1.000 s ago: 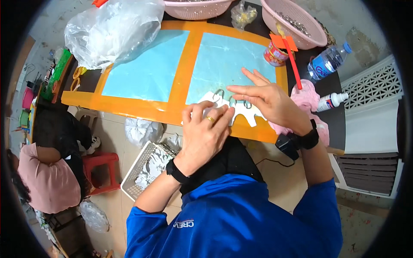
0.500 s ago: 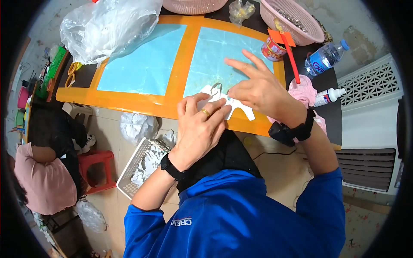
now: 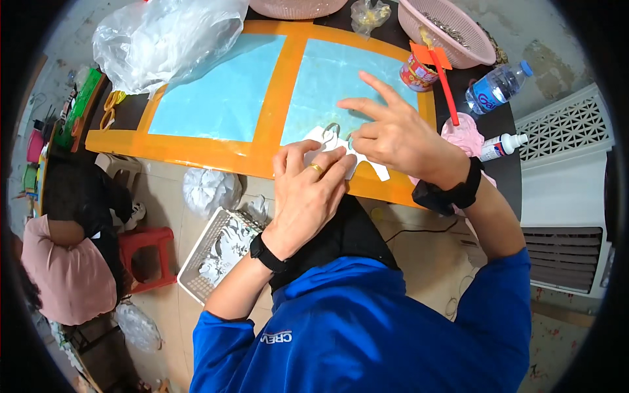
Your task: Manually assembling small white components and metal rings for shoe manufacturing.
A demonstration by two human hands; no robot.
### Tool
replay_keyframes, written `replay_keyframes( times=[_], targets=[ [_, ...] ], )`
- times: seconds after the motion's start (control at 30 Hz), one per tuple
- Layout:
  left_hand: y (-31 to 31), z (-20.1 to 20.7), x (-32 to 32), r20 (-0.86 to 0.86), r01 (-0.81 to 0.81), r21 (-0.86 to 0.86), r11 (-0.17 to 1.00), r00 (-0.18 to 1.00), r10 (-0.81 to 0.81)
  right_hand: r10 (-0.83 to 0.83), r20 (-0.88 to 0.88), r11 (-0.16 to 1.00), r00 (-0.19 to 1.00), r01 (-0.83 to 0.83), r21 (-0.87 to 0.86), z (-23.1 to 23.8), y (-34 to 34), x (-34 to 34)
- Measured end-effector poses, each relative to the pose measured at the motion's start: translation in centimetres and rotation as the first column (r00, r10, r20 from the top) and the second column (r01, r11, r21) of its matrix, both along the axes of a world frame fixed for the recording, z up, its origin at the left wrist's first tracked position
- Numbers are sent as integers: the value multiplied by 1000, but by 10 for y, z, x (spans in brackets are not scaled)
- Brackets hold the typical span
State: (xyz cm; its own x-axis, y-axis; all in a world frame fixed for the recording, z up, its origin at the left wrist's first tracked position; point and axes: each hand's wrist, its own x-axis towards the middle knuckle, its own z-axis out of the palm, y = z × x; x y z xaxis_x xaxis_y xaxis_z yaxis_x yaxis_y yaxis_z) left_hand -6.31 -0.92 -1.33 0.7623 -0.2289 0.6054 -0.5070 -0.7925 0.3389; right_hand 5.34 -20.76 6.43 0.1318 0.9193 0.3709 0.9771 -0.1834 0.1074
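At the table's front edge lies a white, flat cut-out piece (image 3: 380, 171) with curved notches. My left hand (image 3: 306, 193) presses it down with bent fingers, a gold-coloured ring on one of them. A thin, curved metal band (image 3: 331, 127) stands up from the piece beyond the left fingertips. Just to the right, my right hand (image 3: 401, 136) pinches with thumb and finger at the piece, two other fingers stretched up and away. A small greenish edge shows at that pinch; the rest of what it holds is hidden.
Blue sheets edged with orange tape (image 3: 262, 118) cover the table. Around them are a clear plastic bag (image 3: 167, 46), yellow scissors (image 3: 110, 111), a pink basket (image 3: 481, 52), a red tub (image 3: 416, 73) and a water bottle (image 3: 498, 88). Below stands a white crate (image 3: 193, 265); a person (image 3: 69, 275) is at left.
My right hand has shifted slightly right, its raised fingers tilting further up. The left hand stays on the white piece, moved barely to the right.
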Motion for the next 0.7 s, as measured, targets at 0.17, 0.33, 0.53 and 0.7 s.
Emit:
replay_keyframes(
  times=[0.17,0.33,0.53,0.7],
  targets=[
    [-3,-4,2,60,-15,45,999,998,12,9,40,998,999,-6,-69,2,3,2],
    [-6,0,0,47,-15,67,998,999,12,10,17,1000,1000,-10,-30,-3,1,0],
    [-6,1,1,24,-22,80,997,1000,20,-14,37,1000,999,15,-16,-6,-5,0],
    [-6,3,-1,28,-19,66,998,999,17,-60,32,998,998,60,-8,-9,-16,-7]
  ],
)
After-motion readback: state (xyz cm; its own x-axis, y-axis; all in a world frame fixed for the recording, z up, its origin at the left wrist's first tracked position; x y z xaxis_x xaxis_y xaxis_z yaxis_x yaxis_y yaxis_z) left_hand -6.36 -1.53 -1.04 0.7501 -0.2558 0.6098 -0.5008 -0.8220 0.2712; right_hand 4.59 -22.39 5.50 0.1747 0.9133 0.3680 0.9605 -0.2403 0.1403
